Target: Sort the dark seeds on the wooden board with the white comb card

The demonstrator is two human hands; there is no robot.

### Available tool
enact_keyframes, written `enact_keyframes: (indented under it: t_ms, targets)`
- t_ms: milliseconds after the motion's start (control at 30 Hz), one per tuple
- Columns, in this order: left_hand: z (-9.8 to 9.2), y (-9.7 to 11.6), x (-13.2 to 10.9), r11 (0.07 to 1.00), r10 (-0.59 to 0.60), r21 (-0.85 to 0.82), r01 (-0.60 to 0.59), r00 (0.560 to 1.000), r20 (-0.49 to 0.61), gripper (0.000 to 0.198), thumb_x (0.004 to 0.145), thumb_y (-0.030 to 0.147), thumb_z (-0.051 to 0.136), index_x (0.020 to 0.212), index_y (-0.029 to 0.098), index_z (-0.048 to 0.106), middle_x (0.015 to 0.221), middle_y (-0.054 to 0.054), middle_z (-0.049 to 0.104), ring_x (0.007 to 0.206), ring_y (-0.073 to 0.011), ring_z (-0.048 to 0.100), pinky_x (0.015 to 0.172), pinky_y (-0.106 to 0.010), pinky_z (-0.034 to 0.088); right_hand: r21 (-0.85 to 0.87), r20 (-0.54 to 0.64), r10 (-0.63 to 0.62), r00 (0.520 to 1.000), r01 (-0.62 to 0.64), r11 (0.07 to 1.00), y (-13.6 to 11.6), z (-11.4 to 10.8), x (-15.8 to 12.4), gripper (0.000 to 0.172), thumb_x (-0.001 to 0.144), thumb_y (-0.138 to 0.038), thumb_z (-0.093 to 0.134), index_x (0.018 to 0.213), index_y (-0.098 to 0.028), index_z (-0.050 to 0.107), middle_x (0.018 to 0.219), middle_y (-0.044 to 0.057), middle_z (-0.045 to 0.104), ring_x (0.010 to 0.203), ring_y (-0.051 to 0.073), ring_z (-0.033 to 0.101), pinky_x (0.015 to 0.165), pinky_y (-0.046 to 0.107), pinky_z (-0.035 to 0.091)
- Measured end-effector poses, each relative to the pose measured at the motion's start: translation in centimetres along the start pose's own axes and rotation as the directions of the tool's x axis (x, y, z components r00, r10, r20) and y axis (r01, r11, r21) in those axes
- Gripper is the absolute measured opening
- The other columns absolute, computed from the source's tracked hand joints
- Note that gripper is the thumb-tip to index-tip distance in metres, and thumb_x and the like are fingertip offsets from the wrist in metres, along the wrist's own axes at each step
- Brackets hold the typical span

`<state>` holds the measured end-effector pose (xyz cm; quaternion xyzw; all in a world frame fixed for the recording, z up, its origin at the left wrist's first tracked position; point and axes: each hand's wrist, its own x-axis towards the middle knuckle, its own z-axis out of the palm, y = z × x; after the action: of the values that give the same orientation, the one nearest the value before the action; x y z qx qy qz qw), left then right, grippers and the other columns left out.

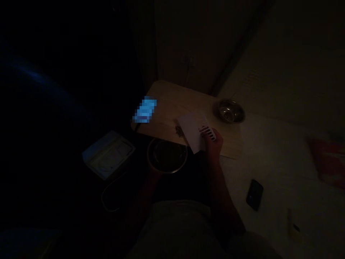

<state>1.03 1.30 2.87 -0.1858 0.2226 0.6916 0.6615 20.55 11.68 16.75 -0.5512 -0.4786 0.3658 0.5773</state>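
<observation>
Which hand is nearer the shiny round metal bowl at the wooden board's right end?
Right. The right hand, gripping a flat white tool, is just nearside of the metal bowl; the left hand is farther left, at a dark round bowl.

A path is offered across the far middle of the board (172,94), bounded left by the lit screen (146,109), right by the metal bowl (231,110), near by the white blade (191,131) and round pan (172,172).
</observation>
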Motion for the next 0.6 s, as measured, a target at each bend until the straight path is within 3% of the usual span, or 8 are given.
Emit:
enact_keyframes:
  t_ms: [100, 233, 467, 600]
  targets:
    - [0.9, -0.2, -0.4, 1.000, 0.023, 0.010, -0.023, 1.000, -0.008, 0.056, 0.104, 0.058, 0.049, 0.146, 0.025, 0.065, 0.146, -0.010, 0.068, 0.154, -0.0309, 0.045, 0.133, -0.055, 0.027, -0.007, -0.066, 0.001, 0.998, -0.001, 1.000, -0.3, -0.7, 0.4, 0.028, 0.069, -0.038, 0.075, 0.087, -0.017, 0.074, 0.081, 0.004, 0.076, 0.072, 0.019, 0.065, 0.065, 0.030, 0.051]
    - [0.9, -0.5, -0.3, 0.999, -0.041, 0.008, 0.041, 0.999, -0.033, 0.060, 0.103, 0.060, 0.049, 0.149, 0.024, 0.062, 0.147, -0.011, 0.067, 0.155, -0.0333, 0.044, 0.134, -0.058, 0.024, -0.010, -0.104, 0.010, 0.995, -0.012, 1.000, -0.4, -1.4, 0.8, 0.029, 0.068, -0.037, 0.074, 0.088, -0.016, 0.077, 0.086, 0.006, 0.078, 0.074, 0.019, 0.066, 0.066, 0.029, 0.050]
    - [-0.3, -0.8, 0.1, 0.999, 0.019, 0.041, -0.015, 0.994, -0.109, 0.057, 0.104, 0.051, 0.050, 0.152, 0.022, 0.060, 0.148, -0.011, 0.066, 0.157, -0.0304, 0.041, 0.133, -0.053, 0.029, 0.001, -0.084, -0.001, 0.996, 0.001, 1.000, -0.8, -1.5, 0.4, 0.031, 0.070, -0.041, 0.075, 0.089, -0.017, 0.077, 0.083, 0.004, 0.076, 0.073, 0.018, 0.064, 0.067, 0.029, 0.049]
    - [-0.2, -0.9, 0.2, 0.999, -0.017, 0.033, 0.021, 0.991, -0.131, 0.057, 0.103, 0.054, 0.050, 0.149, 0.022, 0.063, 0.146, -0.012, 0.068, 0.157, -0.0318, 0.040, 0.133, -0.054, 0.028, -0.034, -0.071, -0.010, 0.997, 0.008, 0.999, -1.3, -1.3, 0.0, 0.028, 0.071, -0.040, 0.075, 0.086, -0.016, 0.076, 0.079, 0.003, 0.074, 0.071, 0.017, 0.063, 0.066, 0.029, 0.049]
